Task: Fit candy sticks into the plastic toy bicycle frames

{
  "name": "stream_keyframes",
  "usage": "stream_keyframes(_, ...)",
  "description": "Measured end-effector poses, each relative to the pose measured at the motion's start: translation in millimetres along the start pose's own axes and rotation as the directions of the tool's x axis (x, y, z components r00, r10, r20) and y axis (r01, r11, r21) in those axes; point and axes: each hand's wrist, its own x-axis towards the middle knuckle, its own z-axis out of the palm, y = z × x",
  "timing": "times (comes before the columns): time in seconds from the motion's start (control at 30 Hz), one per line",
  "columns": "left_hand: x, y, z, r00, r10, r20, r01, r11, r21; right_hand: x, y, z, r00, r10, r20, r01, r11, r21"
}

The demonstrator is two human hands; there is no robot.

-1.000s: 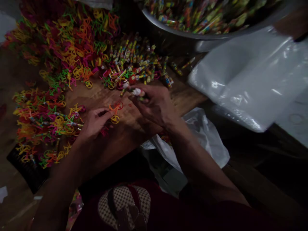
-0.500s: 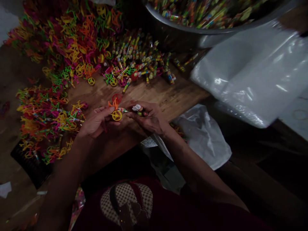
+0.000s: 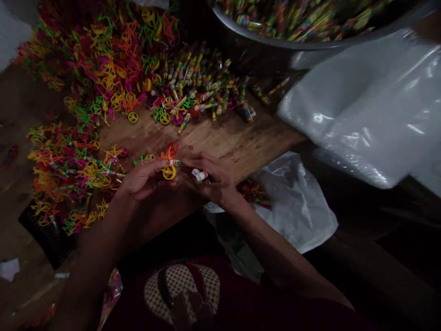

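My left hand [image 3: 144, 179] pinches a small orange plastic toy bicycle [image 3: 168, 162] with one yellow and one red wheel, just above the wooden board [image 3: 227, 138]. My right hand [image 3: 212, 177] is closed on several wrapped candy sticks [image 3: 200, 175] and its fingertips push one thin stick against the bicycle's frame. Both hands meet near the board's front edge, close to my lap.
Piles of coloured plastic bicycles [image 3: 103, 59] cover the far left, another heap [image 3: 65, 170] lies left of my hand. Loose candy sticks [image 3: 203, 87] lie at the back. A metal bowl [image 3: 275, 43] of sticks stands behind. Clear plastic bags [image 3: 361, 105] lie right; a crumpled bag [image 3: 296, 202] hangs off the edge.
My right hand came back from the candy stick pile toward me with sticks in it. My left hand lifted the orange bicycle, and the two hands met over the board's front edge.
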Motion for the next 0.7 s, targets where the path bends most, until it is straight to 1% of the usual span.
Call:
stream_keyframes(0.07, -0.5, -1.2, -0.7, 1.000, -0.025, -0.001, 0.025, 0.999, 0.027, -5.2, 1.6, -2.3, 0.996, -0.074, 0.054, 0.076, 0.996, -0.039)
stream_keyframes(0.13, -1.8, -1.6, -0.8, 0.999, -0.044, -0.012, 0.045, 0.997, 0.070, -7.1, 2.5, -7.4, 0.984, -0.118, 0.131, 0.125, 0.991, -0.047)
stream_keyframes(0.2, -2.3, -2.1, -0.5, 0.999, -0.032, -0.033, 0.036, 0.992, 0.123, -5.6, 3.2, -14.6, 0.964, -0.116, 0.238, 0.131, 0.990, -0.048)
stream_keyframes(0.3, 0.8, -6.1, -0.7, 0.998, 0.016, -0.055, -0.005, 0.981, 0.192, -0.4, 4.0, -24.5, 0.911, -0.083, 0.404, 0.128, 0.988, -0.088)
stream_keyframes(0.37, 3.7, -12.0, -1.7, 0.998, 0.035, -0.045, -0.026, 0.980, 0.197, 1.7, 3.2, -26.7, 0.892, -0.072, 0.446, 0.136, 0.984, -0.113)
stream_keyframes(0.43, 4.0, -19.0, -4.0, 0.998, 0.056, -0.026, -0.050, 0.981, 0.188, 1.5, 0.2, -23.8, 0.898, -0.068, 0.436, 0.135, 0.983, -0.126)
stream_keyframes(0.5, -0.6, -23.7, -8.5, 0.994, 0.096, -0.046, -0.085, 0.975, 0.205, -0.5, -4.1, -17.2, 0.911, -0.042, 0.411, 0.106, 0.985, -0.134)
stream_keyframes(0.57, -10.9, -23.6, -16.2, 0.980, 0.152, -0.129, -0.110, 0.952, 0.286, -2.8, -6.8, -9.7, 0.916, -0.012, 0.401, 0.056, 0.994, -0.097)
stream_keyframes(0.6, -18.1, -21.4, -21.2, 0.962, 0.199, -0.185, -0.123, 0.926, 0.357, -3.5, -6.6, -6.3, 0.921, -0.001, 0.389, 0.023, 0.998, -0.052)
stream_keyframes(0.63, -26.4, -18.0, -26.7, 0.935, 0.265, -0.236, -0.135, 0.880, 0.456, -3.6, -5.1, -3.4, 0.933, 0.026, 0.358, -0.027, 1.000, -0.003)
stream_keyframes(0.67, -35.5, -13.8, -32.2, 0.899, 0.345, -0.269, -0.134, 0.803, 0.581, -3.0, -2.5, -1.0, 0.953, 0.091, 0.288, -0.105, 0.994, 0.031)
stream_keyframes(0.7, -44.7, -8.8, -37.3, 0.860, 0.428, -0.279, -0.112, 0.690, 0.715, -1.8, 1.0, 1.0, 0.958, 0.201, 0.206, -0.216, 0.975, 0.048)
